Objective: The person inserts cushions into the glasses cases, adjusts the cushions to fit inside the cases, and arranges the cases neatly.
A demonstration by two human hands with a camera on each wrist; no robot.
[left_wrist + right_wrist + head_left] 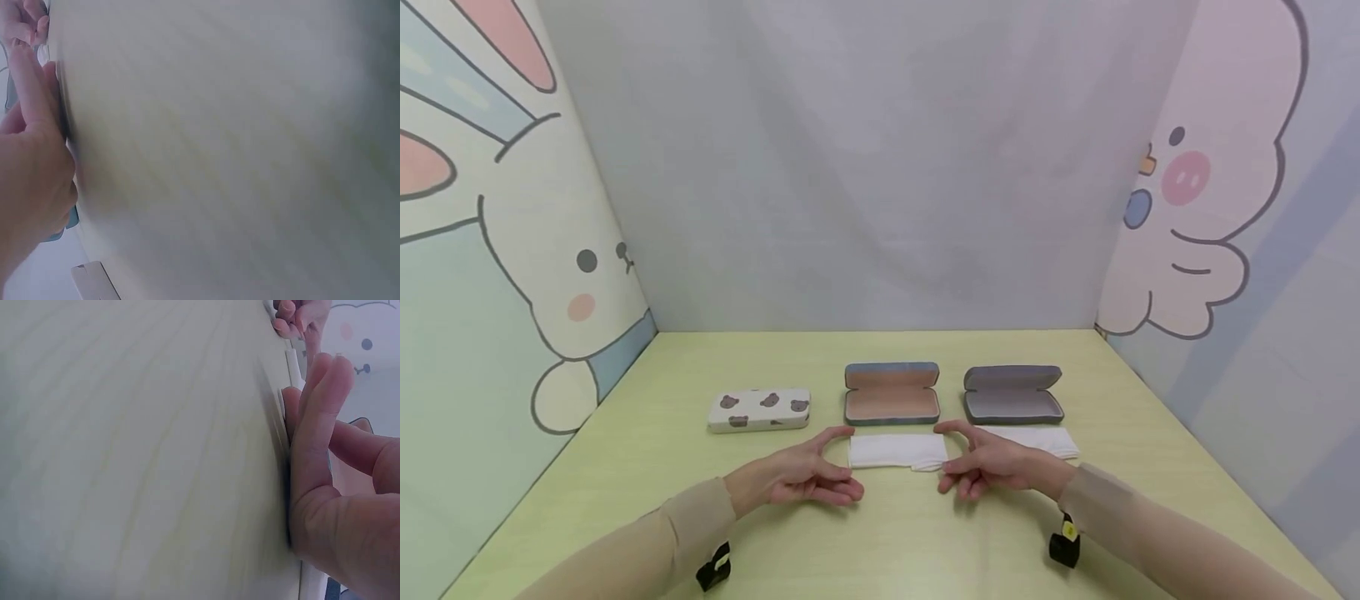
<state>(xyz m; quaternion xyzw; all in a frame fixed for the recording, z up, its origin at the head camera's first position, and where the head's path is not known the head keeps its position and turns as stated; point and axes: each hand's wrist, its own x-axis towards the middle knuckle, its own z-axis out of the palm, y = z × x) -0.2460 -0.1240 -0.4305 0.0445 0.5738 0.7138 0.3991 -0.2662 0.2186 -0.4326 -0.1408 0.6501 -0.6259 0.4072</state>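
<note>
A folded white cloth lies flat on the table, in front of an open blue glasses case with a peach lining. My left hand is at the cloth's left end, forefinger and thumb spread toward its two corners. At the right end my right hand is spread the same way, its lower fingers loosely bent. Neither hand visibly pinches the cloth. The left wrist view has the left hand low along the tabletop; the right wrist view shows the right hand likewise, fingertips hiding most of the cloth.
Behind my right hand lies a second folded white cloth, in front of an open dark grey glasses case. A closed white case with brown bear faces stands at left. Printed curtains border the pale yellow table.
</note>
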